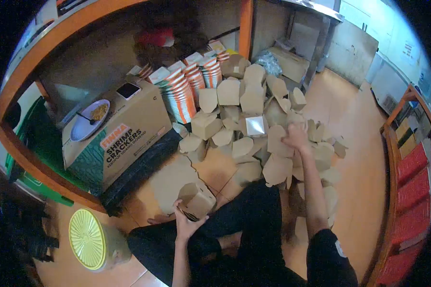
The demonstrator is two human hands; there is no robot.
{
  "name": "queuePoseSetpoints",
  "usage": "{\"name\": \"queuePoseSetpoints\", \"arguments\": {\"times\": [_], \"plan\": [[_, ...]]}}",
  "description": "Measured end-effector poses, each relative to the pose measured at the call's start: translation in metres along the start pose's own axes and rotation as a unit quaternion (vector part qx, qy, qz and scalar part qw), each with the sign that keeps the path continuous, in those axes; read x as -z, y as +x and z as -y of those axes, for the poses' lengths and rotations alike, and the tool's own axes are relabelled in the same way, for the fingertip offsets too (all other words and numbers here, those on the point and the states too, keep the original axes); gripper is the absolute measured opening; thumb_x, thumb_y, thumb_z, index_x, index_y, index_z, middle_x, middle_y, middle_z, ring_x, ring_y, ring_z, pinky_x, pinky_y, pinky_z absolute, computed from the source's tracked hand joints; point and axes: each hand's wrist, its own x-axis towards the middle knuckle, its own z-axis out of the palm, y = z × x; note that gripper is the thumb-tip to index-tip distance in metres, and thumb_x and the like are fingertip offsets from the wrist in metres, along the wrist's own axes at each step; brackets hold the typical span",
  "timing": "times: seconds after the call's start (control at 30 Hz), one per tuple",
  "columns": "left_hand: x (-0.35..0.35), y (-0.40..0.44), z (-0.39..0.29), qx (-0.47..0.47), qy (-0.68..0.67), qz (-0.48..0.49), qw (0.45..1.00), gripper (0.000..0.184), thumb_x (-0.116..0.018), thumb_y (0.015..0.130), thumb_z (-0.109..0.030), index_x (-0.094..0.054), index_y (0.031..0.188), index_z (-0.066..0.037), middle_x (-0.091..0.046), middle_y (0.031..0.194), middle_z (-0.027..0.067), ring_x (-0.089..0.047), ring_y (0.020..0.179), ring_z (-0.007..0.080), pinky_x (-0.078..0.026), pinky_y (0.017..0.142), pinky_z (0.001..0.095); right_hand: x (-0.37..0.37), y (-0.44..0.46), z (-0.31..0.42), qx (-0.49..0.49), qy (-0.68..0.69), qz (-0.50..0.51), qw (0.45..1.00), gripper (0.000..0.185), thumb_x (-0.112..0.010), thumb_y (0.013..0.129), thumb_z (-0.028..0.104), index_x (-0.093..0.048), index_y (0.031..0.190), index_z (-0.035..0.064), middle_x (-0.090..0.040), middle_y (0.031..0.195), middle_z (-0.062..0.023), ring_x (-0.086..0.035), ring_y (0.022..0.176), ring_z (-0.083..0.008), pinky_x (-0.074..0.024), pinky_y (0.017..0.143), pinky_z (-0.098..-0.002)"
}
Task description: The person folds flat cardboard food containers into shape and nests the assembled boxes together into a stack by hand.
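Kraft takeout boxes (197, 198), nested, open end up and tilted: pos. in L hand (190, 225), above the floor (349, 119), near the person's folded legs (246, 220). L fingers: clamped on the boxes' side wall; several layered edges visible nr. the palm.

R hand (298, 138): arm extended fwd. to the loose box pile (229, 92), fingers bent at a kraft box (278, 141) on the pile's R side. Grip closure: can't tell; fingertips partly hidden.

Pile cond.: boxes unfolded at top, flaps out, lying at mixed angles; one nr. ctr. shows a bright silvery panel (255, 126).

Adj. items: flat brown sheet (170, 184) on floor, just beyond L hand. Finna Shrimp Crackers carton (129, 143) to the L, w/ smartphone (128, 90) and oval plate (79, 130) on top; plate holds food (99, 112) and a dark utensil (85, 117). Orange-striped paper boxes (177, 100), stacked, btwn carton and pile. Tub w/ ribbed yellow-green lid (87, 239): floor, far L. Red packs (412, 191): rack, far R.
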Motion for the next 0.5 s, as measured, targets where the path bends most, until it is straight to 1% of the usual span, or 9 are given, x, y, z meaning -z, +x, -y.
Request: {"name": "queuePoseSetpoints", "arguments": {"times": [0.03, 0.1, 0.17, 0.23, 0.3, 0.37, 0.4, 0.47, 0.5], "plan": [[0.002, 0.003, -0.003, -0.021, 0.003, -0.005, 1.0, 0.124, -0.097, 0.052, -0.037, -0.02, 0.141, 0.001, -0.03, 0.143, 0.0265, -0.033, 0.137, 0.0377, -0.029, 0.114, 0.0493, 0.013, -0.001, 0.005, 0.035, 0.03, 0.024, 0.999, 0.033, -0.076, 0.074, 0.022, -0.062, 0.097, 0.0028, -0.065, 0.1, -0.0179, -0.058, 0.106, -0.0347, -0.0307, 0.108, -0.0525], [0.007, 0.001, -0.036, -0.074, 0.125, -0.058, 0.988, 0.135, -0.095, 0.051, -0.046, -0.012, 0.147, 0.001, -0.021, 0.15, 0.0281, -0.019, 0.143, 0.041, -0.017, 0.117, 0.0561, 0.029, -0.032, 0.034, 0.187, 0.082, -0.132, 0.97, 0.024, -0.075, 0.076, 0.019, -0.064, 0.091, 0.0044, -0.066, 0.09, -0.0134, -0.061, 0.099, -0.0327, -0.0331, 0.108, -0.0504], [0.01, 0.001, -0.062, -0.083, 0.203, -0.064, 0.974, 0.146, -0.091, 0.05, -0.06, -0.006, 0.153, 0.0, -0.012, 0.156, 0.0266, -0.002, 0.147, 0.044, -0.001, 0.117, 0.0635, 0.062, -0.061, 0.077, 0.209, 0.128, -0.149, 0.958, 0.021, -0.072, 0.076, 0.017, -0.069, 0.096, 0.0081, -0.069, 0.098, -0.0113, -0.064, 0.094, -0.0307, -0.042, 0.098, -0.0481], [0.011, 0.01, -0.103, -0.065, 0.205, -0.055, 0.975, 0.143, -0.091, 0.051, -0.059, -0.009, 0.152, 0.001, -0.015, 0.156, 0.0245, -0.004, 0.147, 0.0445, -0.002, 0.117, 0.0634, 0.066, -0.09, 0.118, 0.249, 0.19, -0.181, 0.932, 0.015, -0.071, 0.078, 0.018, -0.068, 0.089, 0.0092, -0.066, 0.089, -0.0082, -0.063, 0.09, -0.0292, -0.0437, 0.093, -0.0486], [0.011, 0.022, -0.13, -0.077, 0.181, -0.068, 0.978, 0.139, -0.091, 0.052, -0.057, -0.012, 0.152, 0.0, -0.018, 0.156, 0.0228, -0.008, 0.146, 0.0443, -0.005, 0.117, 0.062, 0.085, -0.114, 0.163, 0.305, 0.21, -0.146, 0.917, 0.013, -0.072, 0.079, 0.02, -0.064, 0.082, 0.0094, -0.064, 0.083, -0.0077, -0.064, 0.081, -0.0285, -0.0496, 0.081, -0.0444], [0.013, 0.032, -0.141, -0.122, 0.132, -0.098, 0.979, 0.135, -0.092, 0.054, -0.053, -0.015, 0.152, 0.0, -0.022, 0.155, 0.0215, -0.014, 0.146, 0.0435, -0.01, 0.118, 0.0593, 0.093, -0.139, 0.194, 0.31, 0.236, -0.048, 0.92, 0.016, -0.071, 0.08, 0.021, -0.061, 0.076, 0.0095, -0.062, 0.078, -0.0086, -0.063, 0.07, -0.0289, -0.0517, 0.066, -0.0405], [0.017, 0.033, -0.138, -0.107, 0.076, -0.076, 0.988, 0.132, -0.092, 0.056, -0.05, -0.017, 0.152, -0.001, -0.024, 0.155, 0.0213, -0.017, 0.146, 0.0429, -0.014, 0.118, 0.0569, 0.102, -0.148, 0.206, 0.297, 0.296, -0.003, 0.908, 0.014, -0.071, 0.083, 0.013, -0.062, 0.08, 0.0034, -0.061, 0.074, -0.0092, -0.06, 0.063, -0.0318, -0.0491, 0.056, -0.0359], [0.025, 0.034, -0.128, -0.081, -0.039, -0.03, 0.996, 0.126, -0.092, 0.058, -0.044, -0.02, 0.152, -0.003, -0.028, 0.154, 0.0209, -0.023, 0.145, 0.0417, -0.023, 0.117, 0.0522, 0.109, -0.156, 0.214, 0.272, 0.372, 0.177, 0.87, 0.014, -0.066, 0.087, 0.013, -0.063, 0.091, -0.0005, -0.064, 0.085, -0.0129, -0.065, 0.078, -0.0337, -0.0523, 0.07, -0.0402], [0.04, 0.034, -0.132, -0.105, -0.055, 0.014, 0.993, 0.118, -0.092, 0.061, -0.037, -0.024, 0.152, -0.004, -0.032, 0.154, 0.02, -0.031, 0.143, 0.0354, -0.032, 0.114, 0.0459, 0.113, -0.15, 0.215, 0.309, 0.409, 0.248, 0.822, 0.018, -0.065, 0.087, 0.015, -0.062, 0.097, -0.0005, -0.063, 0.092, -0.0146, -0.065, 0.086, -0.0341, -0.0523, 0.075, -0.0411]]}}
